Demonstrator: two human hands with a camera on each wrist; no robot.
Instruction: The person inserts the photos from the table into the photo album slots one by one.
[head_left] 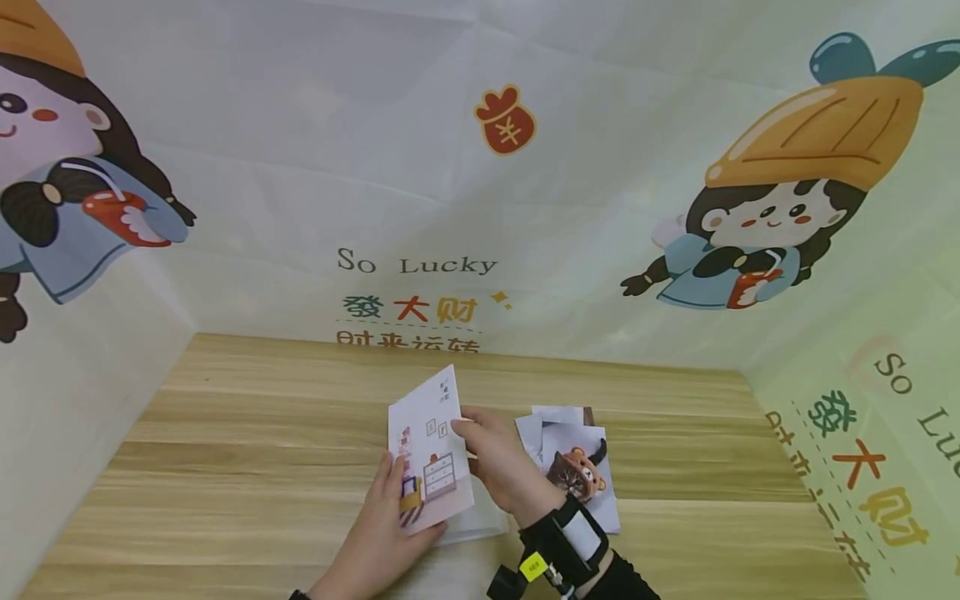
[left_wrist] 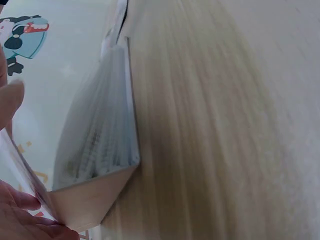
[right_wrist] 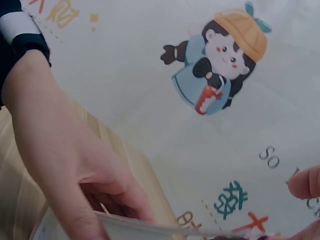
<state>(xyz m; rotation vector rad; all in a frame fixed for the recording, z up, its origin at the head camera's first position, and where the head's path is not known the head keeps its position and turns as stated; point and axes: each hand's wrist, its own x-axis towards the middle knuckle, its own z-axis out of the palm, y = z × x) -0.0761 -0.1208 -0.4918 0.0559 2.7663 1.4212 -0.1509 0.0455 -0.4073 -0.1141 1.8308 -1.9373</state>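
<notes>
The album (head_left: pixel 438 475) is held up and tilted between both hands near the front of the tabletop (head_left: pixel 285 467), its pink-and-white cover, printed with a chest of drawers and small frames, facing the person. The left hand (head_left: pixel 378 521) grips its lower left corner, fingers along the left edge and thumb at the bottom. The right hand (head_left: pixel 506 458) pinches the right edge, thumb on the near side and the other fingers curled behind. In the left wrist view the clear sleeves (left_wrist: pixel 100 120) fan out from the spine, slightly blurred. Just right of the album, partly hidden by the right wrist, a few photos (head_left: pixel 577 479) lie overlapping on the tabletop, the top one showing a cat in a bear hat. A black strap (head_left: pixel 573 537) circles the right wrist. Behind stands a white backdrop (head_left: pixel 570 208) with cartoon figures and lettering
</notes>
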